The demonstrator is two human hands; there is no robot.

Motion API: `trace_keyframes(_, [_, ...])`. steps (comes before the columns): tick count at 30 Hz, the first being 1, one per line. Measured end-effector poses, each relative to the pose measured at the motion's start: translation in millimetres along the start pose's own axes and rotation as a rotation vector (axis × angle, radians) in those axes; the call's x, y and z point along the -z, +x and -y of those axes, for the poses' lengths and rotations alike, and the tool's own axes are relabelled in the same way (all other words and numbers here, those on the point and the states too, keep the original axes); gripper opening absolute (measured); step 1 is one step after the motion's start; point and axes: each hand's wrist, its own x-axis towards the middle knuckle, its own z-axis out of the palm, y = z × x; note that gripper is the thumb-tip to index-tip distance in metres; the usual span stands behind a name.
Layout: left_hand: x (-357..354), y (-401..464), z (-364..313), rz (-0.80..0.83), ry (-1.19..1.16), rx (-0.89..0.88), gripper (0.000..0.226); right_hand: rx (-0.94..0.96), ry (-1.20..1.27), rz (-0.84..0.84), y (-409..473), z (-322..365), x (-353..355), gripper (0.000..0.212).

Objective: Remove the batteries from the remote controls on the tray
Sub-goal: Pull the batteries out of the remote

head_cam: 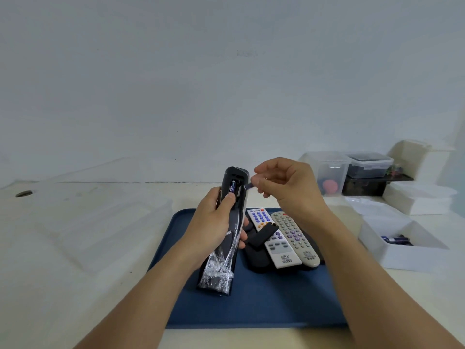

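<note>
Black remote [230, 222] (plastic-wrapped); battery [232, 189] exposed

One view only, head-worn, wide-angle. Looks forward and slightly down from above the near edge of the tabletop [75, 248]. Both forearms enter from the bottom corners; hands sit close, mid-frame, over the blue tray [251, 303]. Bare wall [226, 71] fills the upper half. Edges bend with lens distortion.

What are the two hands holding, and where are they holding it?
The left hand grips the black remote round its middle, thumb by the battery. The right hand pinches a small dark thing by its end; I cannot tell what.
</note>
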Motion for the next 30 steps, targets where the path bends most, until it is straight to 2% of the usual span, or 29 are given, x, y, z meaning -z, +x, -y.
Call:
trace_keyframes(5, [1, 1, 0, 0.002, 0.06, -0.048, 0.015, -0.118, 0.246, 0.018, 1, 1, 3, 0.019])
trace_keyframes(9, [-1, 0, 0, 0.026, 0.076, -0.067, 0.014, -0.007, 0.018, -0.087, 0, 2, -4, 0.023])
trace_keyframes(13, [-3, -2, 0, 0.054, 0.096, -0.076, 0.013, 0.079, -0.043, -0.177, -3, 0, -15, 0.019])
trace_keyframes(21, [-4, -4, 1, 0.067, 0.069, -0.102, 0.014, 0.175, -0.191, -0.178, -7, -9, -29, 0.011])
trace_keyframes(26, [-7, -6, -1, 0.053, -0.011, -0.123, 0.016, 0.311, -0.307, -0.215, -5, -16, -36, 0.009])
trace_keyframes(30, [-6, -6, 0, 0.031, -0.037, -0.132, 0.016, 0.323, -0.339, -0.212, -3, -18, -35, 0.008])
